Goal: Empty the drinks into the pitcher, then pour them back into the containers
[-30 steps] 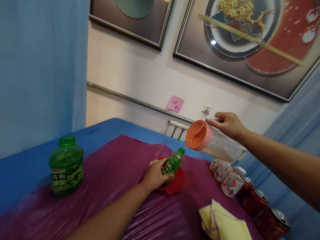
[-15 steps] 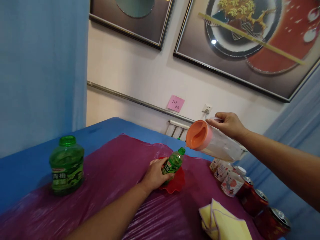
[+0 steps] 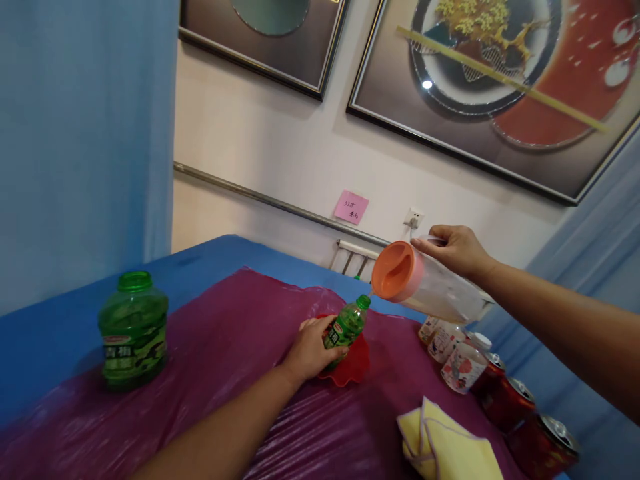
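Note:
My left hand (image 3: 314, 347) is wrapped round a small green bottle (image 3: 347, 325), which leans to the right over a red scalloped dish (image 3: 356, 363). The bottle's mouth is uncapped. My right hand (image 3: 453, 248) grips the handle of a clear pitcher (image 3: 445, 293) with an orange lid (image 3: 395, 272). The pitcher is tipped to the left, its spout just above and beside the bottle's mouth, with a thin trickle of liquid between them. Some pale liquid shows inside the pitcher.
A large green bottle (image 3: 134, 331) stands uncapped at the left on the purple sheet (image 3: 220, 333). At the right are a folded yellow cloth (image 3: 450, 443), patterned bottles (image 3: 463, 367) and red cans (image 3: 545, 445). A metal rail (image 3: 270, 199) runs along the wall behind.

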`<state>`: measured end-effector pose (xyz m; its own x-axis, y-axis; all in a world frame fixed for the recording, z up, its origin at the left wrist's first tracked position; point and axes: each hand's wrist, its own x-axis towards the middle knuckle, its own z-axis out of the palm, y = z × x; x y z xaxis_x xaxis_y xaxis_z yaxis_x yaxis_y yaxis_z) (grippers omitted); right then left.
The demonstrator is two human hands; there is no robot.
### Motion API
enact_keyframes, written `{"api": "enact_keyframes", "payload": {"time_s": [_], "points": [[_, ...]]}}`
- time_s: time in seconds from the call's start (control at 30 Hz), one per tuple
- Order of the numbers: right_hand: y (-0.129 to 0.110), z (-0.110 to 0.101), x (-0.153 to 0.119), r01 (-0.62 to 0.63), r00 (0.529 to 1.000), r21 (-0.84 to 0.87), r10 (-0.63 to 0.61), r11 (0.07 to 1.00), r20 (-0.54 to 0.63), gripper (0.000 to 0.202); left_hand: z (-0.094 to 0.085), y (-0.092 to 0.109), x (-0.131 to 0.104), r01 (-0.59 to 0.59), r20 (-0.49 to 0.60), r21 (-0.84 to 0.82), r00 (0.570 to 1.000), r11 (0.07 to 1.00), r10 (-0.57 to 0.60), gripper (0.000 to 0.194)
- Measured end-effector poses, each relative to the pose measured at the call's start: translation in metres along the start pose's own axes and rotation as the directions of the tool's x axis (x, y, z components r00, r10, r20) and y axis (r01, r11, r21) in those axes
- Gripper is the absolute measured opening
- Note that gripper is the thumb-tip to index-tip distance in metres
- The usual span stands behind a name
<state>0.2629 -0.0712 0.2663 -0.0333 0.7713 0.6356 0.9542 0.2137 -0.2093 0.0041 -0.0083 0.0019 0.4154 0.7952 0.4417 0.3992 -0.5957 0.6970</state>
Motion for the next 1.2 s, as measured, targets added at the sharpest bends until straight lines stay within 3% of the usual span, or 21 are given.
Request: {"api": "enact_keyframes", "payload": {"time_s": [1.2], "points": [[0.0008,-0.0002,0.0016,0.013,1.0,-0.023,-0.013,1.0,0.015,0.06,0.0002,0.0001,-0.001,-0.007,-0.006,-0.011,1.0,1.0,0.007,0.066]]}}
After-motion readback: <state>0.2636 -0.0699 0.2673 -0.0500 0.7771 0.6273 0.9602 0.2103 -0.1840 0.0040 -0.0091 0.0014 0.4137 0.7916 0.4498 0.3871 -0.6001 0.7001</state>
